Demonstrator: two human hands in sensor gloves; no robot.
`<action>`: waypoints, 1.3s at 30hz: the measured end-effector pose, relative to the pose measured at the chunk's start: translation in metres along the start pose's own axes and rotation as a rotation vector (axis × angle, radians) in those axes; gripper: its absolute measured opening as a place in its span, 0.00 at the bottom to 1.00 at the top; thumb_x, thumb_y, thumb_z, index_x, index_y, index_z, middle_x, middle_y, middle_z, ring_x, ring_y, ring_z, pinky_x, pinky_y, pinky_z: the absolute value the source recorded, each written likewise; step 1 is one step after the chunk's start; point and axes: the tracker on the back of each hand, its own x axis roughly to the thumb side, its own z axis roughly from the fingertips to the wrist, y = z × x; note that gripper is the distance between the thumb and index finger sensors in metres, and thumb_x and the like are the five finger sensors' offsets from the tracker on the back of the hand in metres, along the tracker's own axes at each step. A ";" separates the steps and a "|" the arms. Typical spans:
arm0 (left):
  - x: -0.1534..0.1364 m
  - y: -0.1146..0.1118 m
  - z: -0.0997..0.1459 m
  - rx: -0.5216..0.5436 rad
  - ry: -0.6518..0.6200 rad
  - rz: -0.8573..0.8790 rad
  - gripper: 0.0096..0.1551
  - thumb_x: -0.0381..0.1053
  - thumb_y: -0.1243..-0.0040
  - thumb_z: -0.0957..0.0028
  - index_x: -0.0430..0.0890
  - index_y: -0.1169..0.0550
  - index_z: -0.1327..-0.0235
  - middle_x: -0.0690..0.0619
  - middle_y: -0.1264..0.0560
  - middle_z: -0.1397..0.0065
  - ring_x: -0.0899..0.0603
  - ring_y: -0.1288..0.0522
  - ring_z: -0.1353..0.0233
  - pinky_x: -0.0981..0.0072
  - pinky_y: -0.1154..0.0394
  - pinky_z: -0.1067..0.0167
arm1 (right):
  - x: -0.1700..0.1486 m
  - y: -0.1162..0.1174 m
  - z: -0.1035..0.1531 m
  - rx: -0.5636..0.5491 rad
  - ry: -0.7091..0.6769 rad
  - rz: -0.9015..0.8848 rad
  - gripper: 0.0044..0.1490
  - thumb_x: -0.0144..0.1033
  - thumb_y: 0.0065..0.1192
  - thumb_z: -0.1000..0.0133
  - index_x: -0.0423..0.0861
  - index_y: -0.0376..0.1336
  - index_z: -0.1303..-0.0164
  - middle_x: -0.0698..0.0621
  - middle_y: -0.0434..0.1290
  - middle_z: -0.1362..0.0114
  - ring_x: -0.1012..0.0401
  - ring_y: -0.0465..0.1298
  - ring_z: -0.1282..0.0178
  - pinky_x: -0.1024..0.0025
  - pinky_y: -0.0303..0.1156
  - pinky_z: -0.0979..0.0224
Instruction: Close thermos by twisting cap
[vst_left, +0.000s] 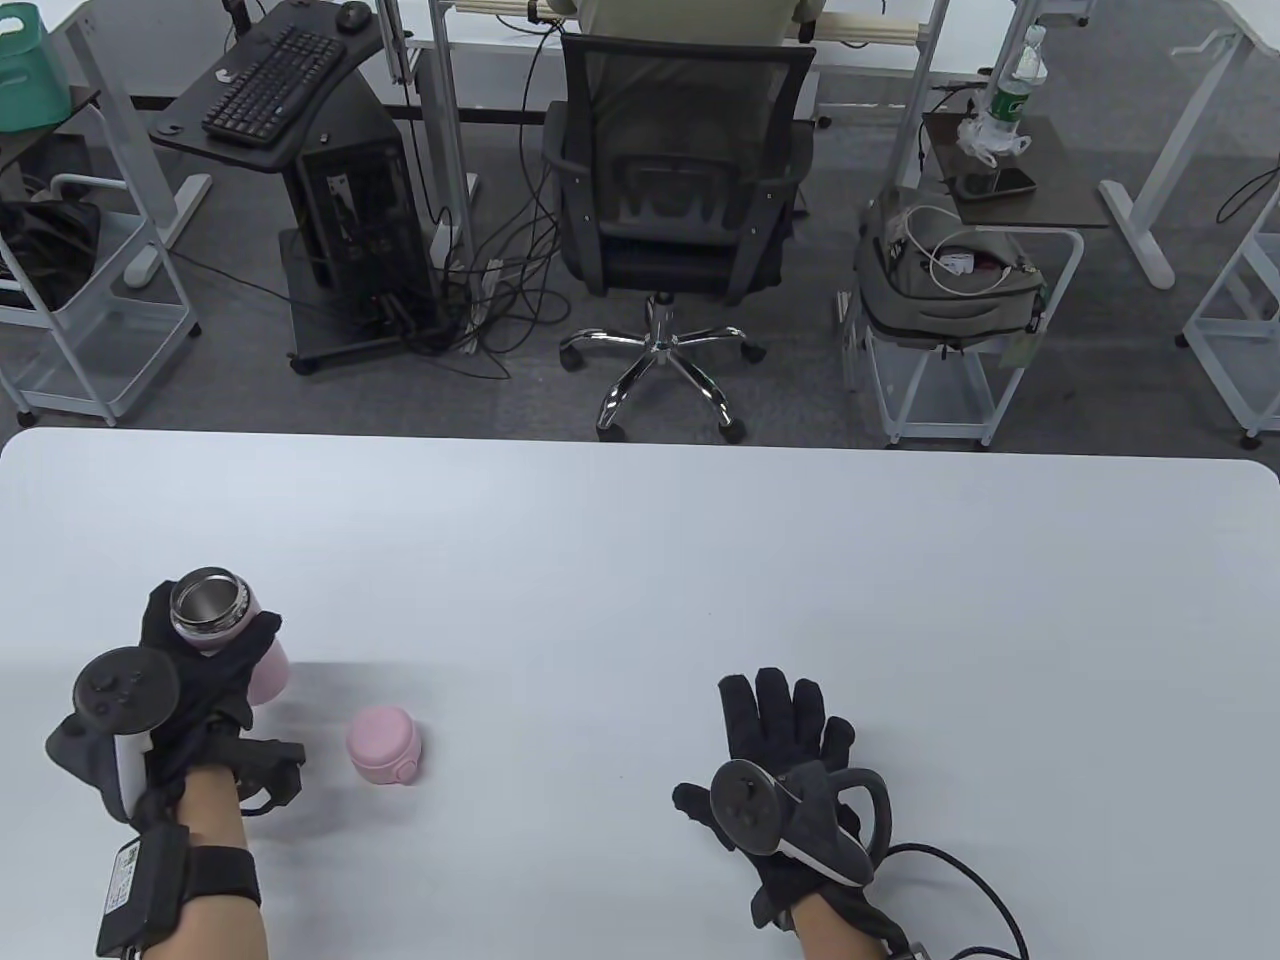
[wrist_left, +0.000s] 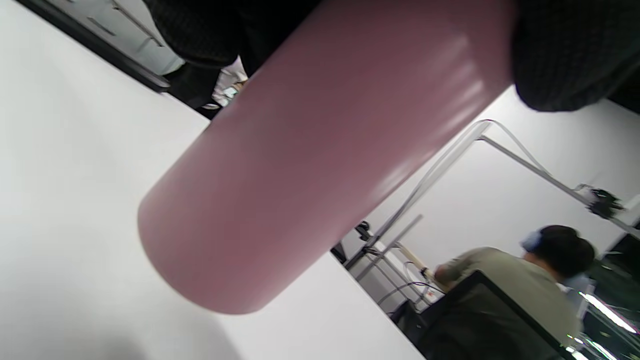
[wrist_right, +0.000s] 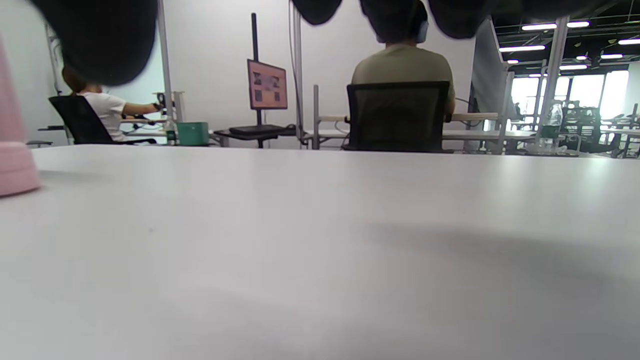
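A pink thermos (vst_left: 225, 625) with an open steel mouth stands upright at the table's left. My left hand (vst_left: 195, 665) grips its body; in the left wrist view the pink body (wrist_left: 310, 165) fills the frame under my gloved fingers (wrist_left: 565, 55). The pink cap (vst_left: 383, 745) lies on the table just right of the thermos, apart from both hands; its edge shows at the left of the right wrist view (wrist_right: 15, 167). My right hand (vst_left: 785, 730) is open and empty, fingers spread flat over the table, well right of the cap.
The white table (vst_left: 700, 560) runs wide beyond the hands to its far edge. Behind it stand an office chair (vst_left: 680, 200), a computer cart (vst_left: 320, 180) and a trolley with a bag (vst_left: 950, 280). A glove cable (vst_left: 960, 880) trails at the bottom right.
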 end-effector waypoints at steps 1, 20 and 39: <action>0.008 0.000 0.003 0.004 -0.036 0.007 0.71 0.79 0.33 0.71 0.56 0.50 0.17 0.49 0.38 0.19 0.44 0.31 0.25 0.53 0.29 0.26 | 0.000 0.000 0.000 -0.003 -0.003 -0.008 0.71 0.68 0.57 0.41 0.28 0.35 0.10 0.19 0.45 0.13 0.18 0.48 0.22 0.15 0.50 0.34; 0.177 -0.069 0.157 -0.409 -0.607 0.099 0.70 0.81 0.34 0.68 0.50 0.45 0.16 0.47 0.32 0.23 0.44 0.26 0.29 0.54 0.25 0.29 | 0.043 0.003 -0.021 0.013 -0.175 -0.694 0.75 0.65 0.60 0.43 0.32 0.22 0.19 0.19 0.36 0.15 0.24 0.49 0.19 0.26 0.50 0.26; 0.182 -0.079 0.189 -0.446 -0.681 0.112 0.70 0.81 0.35 0.66 0.45 0.45 0.17 0.46 0.32 0.24 0.42 0.26 0.31 0.51 0.26 0.30 | 0.044 0.020 -0.009 -0.264 -0.118 -0.857 0.81 0.63 0.70 0.68 0.37 0.33 0.20 0.32 0.45 0.18 0.36 0.55 0.20 0.43 0.63 0.25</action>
